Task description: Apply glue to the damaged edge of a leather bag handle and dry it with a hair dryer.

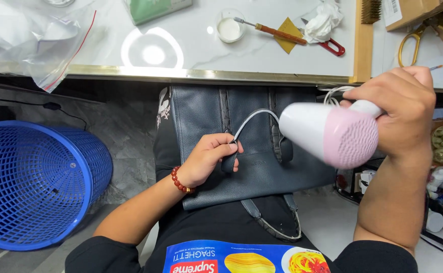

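Observation:
A dark blue-grey leather bag [262,167] lies flat on my lap below the table edge. My left hand [208,159], with a red bead bracelet on its wrist, pinches the end of one bag strap [229,163] against the bag's face. My right hand [398,111] grips the handle of a white and pink hair dryer [330,134]. Its body points left toward the bag and its pink rear grille faces me. The dryer's white cord [254,117] arcs over the bag to my left fingers.
A blue plastic mesh basket [32,184] stands on the floor at left. The white marble table [191,53] holds a clear plastic bag [29,35], a small round dish [229,28], a wooden-handled tool [274,31], crumpled tissue [322,20] and gold scissors [411,43].

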